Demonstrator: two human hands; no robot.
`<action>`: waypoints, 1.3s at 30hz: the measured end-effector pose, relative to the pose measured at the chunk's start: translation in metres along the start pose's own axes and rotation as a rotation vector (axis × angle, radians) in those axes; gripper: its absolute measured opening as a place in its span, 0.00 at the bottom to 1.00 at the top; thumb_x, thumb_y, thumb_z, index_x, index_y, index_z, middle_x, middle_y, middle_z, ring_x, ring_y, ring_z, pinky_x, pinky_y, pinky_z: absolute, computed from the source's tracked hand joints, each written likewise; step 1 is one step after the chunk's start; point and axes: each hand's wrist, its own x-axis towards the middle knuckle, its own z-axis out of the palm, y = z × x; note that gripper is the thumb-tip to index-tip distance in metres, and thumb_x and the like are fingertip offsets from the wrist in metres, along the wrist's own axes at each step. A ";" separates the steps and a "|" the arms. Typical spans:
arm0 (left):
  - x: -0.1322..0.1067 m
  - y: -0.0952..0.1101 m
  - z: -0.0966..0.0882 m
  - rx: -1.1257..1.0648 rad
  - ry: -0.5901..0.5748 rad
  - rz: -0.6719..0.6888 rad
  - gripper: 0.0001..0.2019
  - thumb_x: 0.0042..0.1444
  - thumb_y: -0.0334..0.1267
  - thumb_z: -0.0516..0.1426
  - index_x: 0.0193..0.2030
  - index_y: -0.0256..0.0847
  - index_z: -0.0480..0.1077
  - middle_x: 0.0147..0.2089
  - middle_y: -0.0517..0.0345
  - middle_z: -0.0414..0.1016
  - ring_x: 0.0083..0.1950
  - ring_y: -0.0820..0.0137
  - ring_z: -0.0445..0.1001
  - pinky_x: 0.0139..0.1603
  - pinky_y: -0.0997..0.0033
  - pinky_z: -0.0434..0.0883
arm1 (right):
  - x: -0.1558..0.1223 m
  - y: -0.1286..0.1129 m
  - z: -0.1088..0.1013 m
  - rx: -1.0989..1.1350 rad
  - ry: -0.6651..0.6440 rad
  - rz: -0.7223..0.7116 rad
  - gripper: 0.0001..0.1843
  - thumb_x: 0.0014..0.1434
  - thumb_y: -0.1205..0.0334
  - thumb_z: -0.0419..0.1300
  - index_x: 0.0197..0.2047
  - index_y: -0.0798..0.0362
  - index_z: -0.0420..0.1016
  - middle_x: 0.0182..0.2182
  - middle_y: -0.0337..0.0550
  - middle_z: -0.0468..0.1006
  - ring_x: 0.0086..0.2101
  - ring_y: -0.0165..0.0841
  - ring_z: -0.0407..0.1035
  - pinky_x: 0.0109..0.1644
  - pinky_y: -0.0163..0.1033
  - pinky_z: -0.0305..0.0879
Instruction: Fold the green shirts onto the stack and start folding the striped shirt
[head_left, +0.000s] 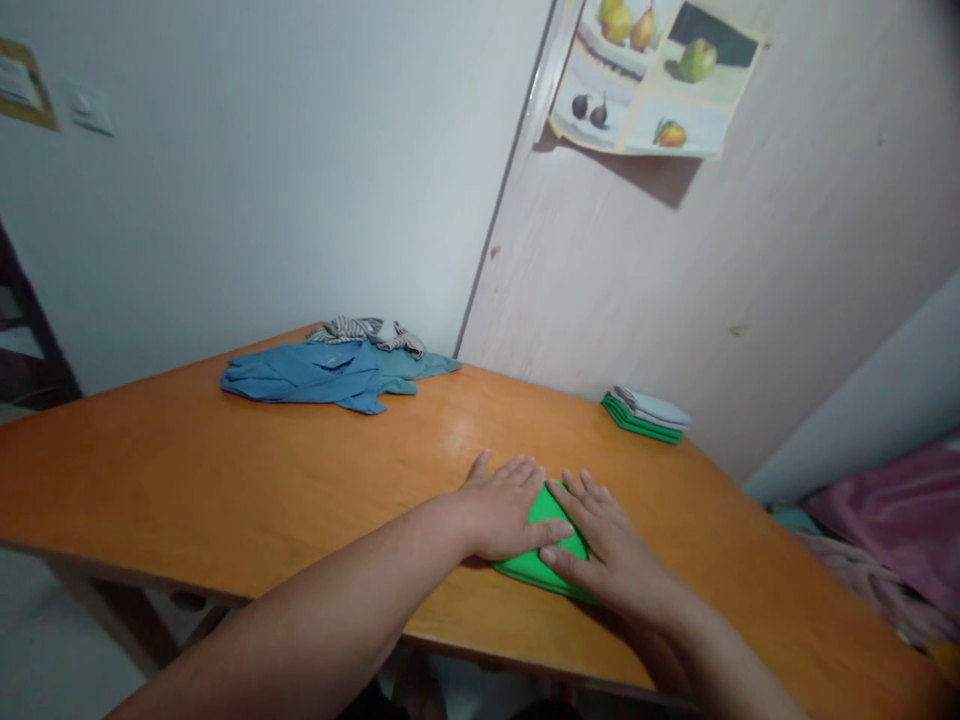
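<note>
A folded green cloth (541,568) lies near the front edge of the orange wooden table (225,480). My left hand (502,505) rests flat on its left part, fingers stretched out and together. Beside it, my right hand (600,535) presses flat on the cloth's right part, fingers extended toward the wall. Both hands cover most of the cloth; only a green wedge between them and its near edge show.
A crumpled blue garment (315,378) with a striped cloth (367,330) behind it lies at the table's far left. A small stack of folded green and grey cloths (646,412) sits by the wall at right. Pink bedding (892,510) lies to the right.
</note>
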 end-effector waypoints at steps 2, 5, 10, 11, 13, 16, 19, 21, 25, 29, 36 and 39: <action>-0.001 -0.003 -0.002 0.020 -0.020 -0.016 0.46 0.61 0.71 0.35 0.76 0.37 0.46 0.78 0.43 0.40 0.78 0.54 0.39 0.72 0.33 0.34 | -0.001 0.000 -0.004 0.066 -0.016 0.004 0.48 0.58 0.32 0.59 0.73 0.46 0.52 0.73 0.51 0.46 0.72 0.51 0.36 0.73 0.62 0.36; 0.000 -0.007 0.000 0.047 -0.011 -0.016 0.45 0.62 0.70 0.35 0.76 0.39 0.46 0.77 0.43 0.41 0.78 0.54 0.40 0.72 0.34 0.35 | -0.004 0.006 -0.008 0.256 0.019 0.023 0.46 0.59 0.33 0.59 0.72 0.47 0.55 0.73 0.49 0.49 0.72 0.46 0.37 0.74 0.59 0.35; 0.001 -0.009 0.001 0.071 0.079 0.053 0.43 0.64 0.68 0.38 0.75 0.37 0.50 0.76 0.40 0.47 0.77 0.52 0.44 0.72 0.33 0.38 | -0.009 0.025 -0.020 0.630 0.257 0.192 0.37 0.63 0.32 0.51 0.67 0.44 0.67 0.70 0.44 0.57 0.71 0.42 0.45 0.74 0.57 0.39; 0.002 -0.008 0.000 0.071 0.119 0.076 0.42 0.65 0.67 0.39 0.74 0.37 0.51 0.76 0.41 0.49 0.77 0.52 0.45 0.72 0.34 0.38 | -0.010 0.029 -0.023 0.663 0.302 0.232 0.37 0.63 0.31 0.50 0.66 0.44 0.69 0.70 0.43 0.58 0.70 0.43 0.46 0.74 0.57 0.38; 0.004 -0.004 -0.003 0.068 0.221 0.131 0.38 0.67 0.63 0.39 0.73 0.38 0.53 0.75 0.44 0.51 0.77 0.56 0.47 0.74 0.38 0.38 | -0.012 0.035 -0.029 0.691 0.370 0.297 0.39 0.61 0.28 0.50 0.64 0.45 0.71 0.69 0.44 0.59 0.70 0.44 0.47 0.74 0.58 0.39; 0.008 0.003 -0.005 0.062 0.326 0.210 0.33 0.71 0.57 0.38 0.73 0.38 0.54 0.75 0.47 0.52 0.77 0.62 0.47 0.76 0.48 0.40 | -0.010 0.036 -0.033 0.674 0.424 0.337 0.45 0.59 0.25 0.49 0.64 0.50 0.72 0.68 0.48 0.60 0.70 0.46 0.48 0.74 0.57 0.40; 0.010 0.006 0.000 0.059 0.291 0.263 0.34 0.70 0.57 0.39 0.73 0.35 0.53 0.76 0.45 0.50 0.77 0.62 0.46 0.76 0.55 0.47 | -0.004 0.031 -0.031 0.599 0.409 0.303 0.47 0.59 0.25 0.46 0.65 0.53 0.70 0.69 0.51 0.59 0.70 0.45 0.47 0.74 0.55 0.40; 0.009 0.005 0.004 0.069 0.235 0.272 0.35 0.70 0.58 0.40 0.74 0.34 0.52 0.76 0.44 0.48 0.77 0.61 0.45 0.75 0.55 0.48 | 0.002 0.025 -0.026 0.526 0.372 0.261 0.47 0.61 0.26 0.45 0.66 0.54 0.68 0.69 0.53 0.58 0.70 0.44 0.46 0.74 0.55 0.39; 0.006 0.003 0.011 0.095 0.142 0.223 0.38 0.68 0.60 0.43 0.75 0.35 0.49 0.77 0.42 0.44 0.77 0.57 0.43 0.74 0.51 0.50 | 0.008 0.012 -0.011 0.370 0.246 0.242 0.45 0.65 0.30 0.41 0.70 0.55 0.62 0.71 0.54 0.54 0.71 0.44 0.40 0.73 0.58 0.37; 0.003 0.006 0.012 0.114 0.065 0.156 0.39 0.66 0.61 0.45 0.74 0.34 0.52 0.77 0.41 0.45 0.77 0.54 0.45 0.74 0.49 0.49 | 0.003 0.004 0.002 0.275 0.145 0.274 0.42 0.66 0.32 0.43 0.73 0.52 0.55 0.73 0.50 0.48 0.72 0.44 0.37 0.73 0.58 0.34; 0.001 0.011 0.013 0.116 0.043 0.111 0.38 0.65 0.61 0.46 0.74 0.37 0.53 0.76 0.42 0.45 0.77 0.52 0.44 0.74 0.45 0.47 | -0.005 0.002 0.007 0.254 0.130 0.278 0.39 0.68 0.35 0.43 0.74 0.48 0.51 0.74 0.45 0.47 0.72 0.43 0.36 0.73 0.60 0.33; 0.002 0.013 0.012 0.117 0.029 0.096 0.38 0.65 0.61 0.46 0.74 0.37 0.53 0.76 0.43 0.45 0.77 0.52 0.44 0.75 0.45 0.47 | -0.006 0.004 0.008 0.265 0.126 0.265 0.39 0.67 0.36 0.45 0.74 0.46 0.50 0.74 0.44 0.47 0.72 0.44 0.36 0.73 0.60 0.33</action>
